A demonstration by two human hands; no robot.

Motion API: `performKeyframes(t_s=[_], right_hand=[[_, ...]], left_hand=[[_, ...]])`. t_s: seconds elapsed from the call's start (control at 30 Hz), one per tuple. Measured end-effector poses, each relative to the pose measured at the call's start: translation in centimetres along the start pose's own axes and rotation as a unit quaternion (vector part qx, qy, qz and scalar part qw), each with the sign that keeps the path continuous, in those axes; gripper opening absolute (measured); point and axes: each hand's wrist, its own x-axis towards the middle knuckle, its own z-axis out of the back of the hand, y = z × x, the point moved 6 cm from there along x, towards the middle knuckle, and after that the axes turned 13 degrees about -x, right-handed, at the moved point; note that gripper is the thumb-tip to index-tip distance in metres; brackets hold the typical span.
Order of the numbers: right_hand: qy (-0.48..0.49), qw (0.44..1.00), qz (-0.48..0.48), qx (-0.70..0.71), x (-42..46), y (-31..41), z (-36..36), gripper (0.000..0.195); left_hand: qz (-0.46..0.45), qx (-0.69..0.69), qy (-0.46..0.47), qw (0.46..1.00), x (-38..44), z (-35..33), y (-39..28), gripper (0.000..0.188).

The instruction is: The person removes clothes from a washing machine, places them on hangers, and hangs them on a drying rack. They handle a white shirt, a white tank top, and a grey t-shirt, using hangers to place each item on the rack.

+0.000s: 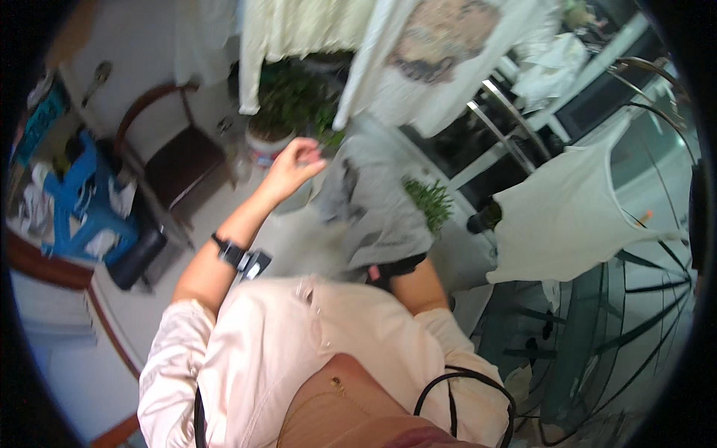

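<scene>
My left hand (297, 165) is raised in front of me, its fingers loosely curled and the thumb apart from them. I make out nothing held in it. Close to its thumb is the edge of a grey cloth garment (386, 207), which is crumpled and covers my right forearm. My right hand is hidden by this garment, so its grip does not show. A black strap with a small device (243, 257) sits on my left forearm. Beyond my left hand stands a pot (269, 140) with a leafy plant (294, 92).
A cream garment (308, 28) and a white printed shirt (437, 50) hang ahead. On the right hangs a white sleeveless top (560, 213) near a dark green ribbed frame (594, 336). To the left are a wooden chair (185, 162) and a blue plastic stool (92, 201).
</scene>
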Motion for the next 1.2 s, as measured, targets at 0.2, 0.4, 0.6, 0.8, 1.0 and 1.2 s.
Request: performKeyframes(t_s=[0.2,0.4,0.6,0.8,1.0,1.2], right_hand=[[0.000,1.000,-0.005,0.007,1.1,0.6,1.0,0.023],[-0.015,1.000,-0.022,0.006,0.8,1.2,1.7,0.024],[-0.032,0.999,-0.039,-0.003,0.2,1.4,1.3,0.024],[-0.026,0.998,-0.041,-0.028,2.5,2.9,-1.8,0.025],[-0.016,0.997,-0.041,-0.068,5.3,4.2,-4.8,0.026],[0.049,0.992,-0.021,-0.111,7.5,5.0,-10.1,0.027]], left_hand=[[0.026,-0.046,0.085,0.995,-0.8,-2.5,-1.3,0.052],[-0.013,0.148,-0.035,0.988,2.1,1.9,-2.2,0.012],[0.079,0.059,0.003,0.995,3.9,4.2,-1.9,0.020],[0.210,0.125,0.154,0.957,2.1,6.6,6.7,0.045],[0.251,-0.139,0.093,0.954,4.1,8.8,3.4,0.032],[0.188,-0.438,0.079,0.875,5.9,9.7,1.0,0.036]])
